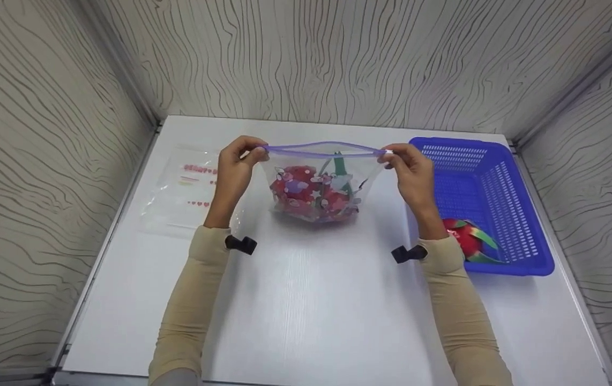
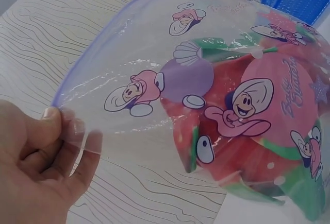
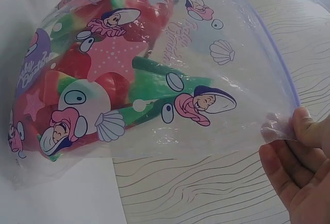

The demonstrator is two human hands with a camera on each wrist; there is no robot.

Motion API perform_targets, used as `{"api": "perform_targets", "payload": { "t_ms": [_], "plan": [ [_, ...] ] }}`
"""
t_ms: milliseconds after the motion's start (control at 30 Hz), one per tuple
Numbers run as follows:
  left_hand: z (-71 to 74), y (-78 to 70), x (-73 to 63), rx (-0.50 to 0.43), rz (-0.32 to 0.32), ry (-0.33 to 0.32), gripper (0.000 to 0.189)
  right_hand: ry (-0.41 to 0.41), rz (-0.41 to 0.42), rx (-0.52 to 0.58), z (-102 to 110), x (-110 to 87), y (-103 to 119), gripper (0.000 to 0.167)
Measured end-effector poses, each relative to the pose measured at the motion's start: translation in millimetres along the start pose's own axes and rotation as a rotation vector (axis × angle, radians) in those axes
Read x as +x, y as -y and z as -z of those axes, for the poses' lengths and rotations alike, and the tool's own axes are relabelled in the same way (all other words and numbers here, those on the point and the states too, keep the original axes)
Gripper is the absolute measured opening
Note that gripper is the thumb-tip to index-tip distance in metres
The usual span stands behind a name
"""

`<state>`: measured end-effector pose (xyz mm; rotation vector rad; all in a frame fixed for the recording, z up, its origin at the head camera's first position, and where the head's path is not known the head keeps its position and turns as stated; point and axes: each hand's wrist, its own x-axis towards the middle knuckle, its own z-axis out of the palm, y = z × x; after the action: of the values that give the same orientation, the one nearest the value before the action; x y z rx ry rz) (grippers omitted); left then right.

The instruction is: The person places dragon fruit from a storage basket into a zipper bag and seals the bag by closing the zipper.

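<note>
A clear zip bag [image 1: 314, 206] printed with shells, stars and cartoon figures hangs upright above the table, its purple zip edge on top. Red items with green leaf-like parts [image 2: 221, 126] fill its lower half; they look like dragon fruit, though the print partly hides them. My left hand [image 1: 236, 166] pinches the left top corner between thumb and fingers. At the opposite corner my right hand [image 1: 412, 174] pinches the bag the same way. In the head view the zip edge bows slightly apart between the hands. The right wrist view shows green pointed leaves [image 3: 149, 85] through the plastic.
On the right a blue basket [image 1: 517, 214] holds a red and green dragon fruit [image 1: 465, 238], partly behind my right forearm. Flat clear bags with red print [image 1: 177, 187] lie at the left, partly under my left arm. Patterned panels [image 1: 306, 59] enclose the white table [image 1: 295, 316].
</note>
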<state>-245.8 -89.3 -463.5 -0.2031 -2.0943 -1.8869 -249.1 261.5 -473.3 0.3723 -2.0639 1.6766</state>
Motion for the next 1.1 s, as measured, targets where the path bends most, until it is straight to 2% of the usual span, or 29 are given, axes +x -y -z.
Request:
{"api": "perform_targets", "payload": {
  "t_ms": [100,333,500,700,967,1100],
  "plan": [
    [-0.2,1.3,0.4,0.002,0.009,0.017,0.011,-0.007,0.004,0.002,1,1.0,-4,0.013],
    [0.1,-0.2,1.2,0.001,0.003,0.053,0.012,-0.001,0.003,0.09,0,-0.8,-11,0.016],
    [0.4,1.6,1.5,-0.012,0.013,0.062,0.013,0.009,-0.063,0.115,0,-4.4,-12,0.019],
    [1.1,0.7,0.4,-0.013,0.022,0.096,0.015,-0.029,-0.154,0.124,-1,-9.5,-15,0.02],
    [1.8,-7.7,6.1,0.055,0.011,0.161,0.018,-0.099,-0.171,0.135,-4,-8.1,-12,0.009],
    [-3.9,-20.4,12.6,0.107,-0.042,0.183,0.021,-0.108,-0.18,0.104,-5,-6.6,-9,0.011]
  ]
}}
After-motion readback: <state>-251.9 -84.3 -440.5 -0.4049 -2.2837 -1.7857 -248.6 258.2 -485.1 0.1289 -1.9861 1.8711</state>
